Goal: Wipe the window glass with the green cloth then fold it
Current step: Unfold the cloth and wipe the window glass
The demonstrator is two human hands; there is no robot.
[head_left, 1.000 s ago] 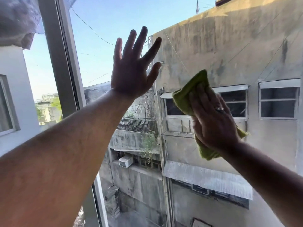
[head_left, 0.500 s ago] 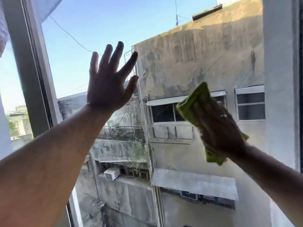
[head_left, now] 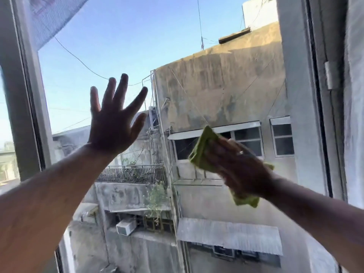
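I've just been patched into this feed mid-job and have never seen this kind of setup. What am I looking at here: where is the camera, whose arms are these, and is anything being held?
There is no machine here. The picture comes from one wide-angle camera worn on a person's head, looking forward along their two bare arms, so the edges of the view bend a little.

The person stands at a window. The window glass fills most of the view, with the window frame at the left and another upright at the right. The sky, cables and weathered buildings lie outside, beyond the glass.

The left hand is raised with fingers spread and holds nothing; it is at the pane, though I cannot tell whether it touches. The right hand presses a green cloth against the glass. The cloth is bunched under the palm, with corners showing above and below. That hand looks blurred, which suggests wiping.
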